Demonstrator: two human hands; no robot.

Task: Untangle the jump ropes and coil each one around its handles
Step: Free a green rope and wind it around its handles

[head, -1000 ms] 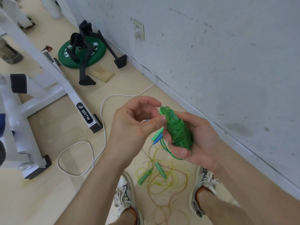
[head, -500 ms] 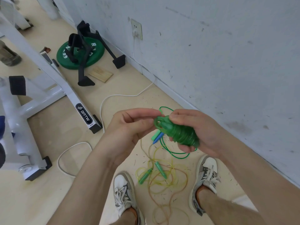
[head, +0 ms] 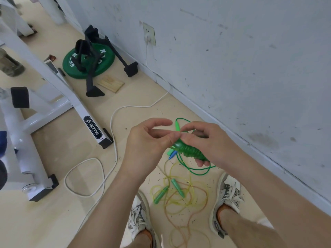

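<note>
A green jump rope bundle (head: 190, 151), its cord wound round the handles, lies across the fingers of my right hand (head: 206, 142), which grips it. A loose green loop (head: 195, 170) hangs below the bundle and another arcs above it. My left hand (head: 148, 142) pinches the cord at the bundle's near end with thumb and fingers. On the floor between my shoes lies a tangled yellow rope (head: 180, 197) with two green handles (head: 162, 193). A green and a blue handle tip (head: 171, 153) show just under the bundle.
A white gym frame (head: 53, 97) stands at the left. A white cable (head: 114, 140) snakes over the floor from a wall socket (head: 149, 34). A green weight plate (head: 87, 61), black stands and a wooden block (head: 111, 83) lie further back. The wall runs along the right.
The bundle has tipped from upright to lying sideways in my right hand. My left hand moved onto its near end, and a cord loop now hangs lower.
</note>
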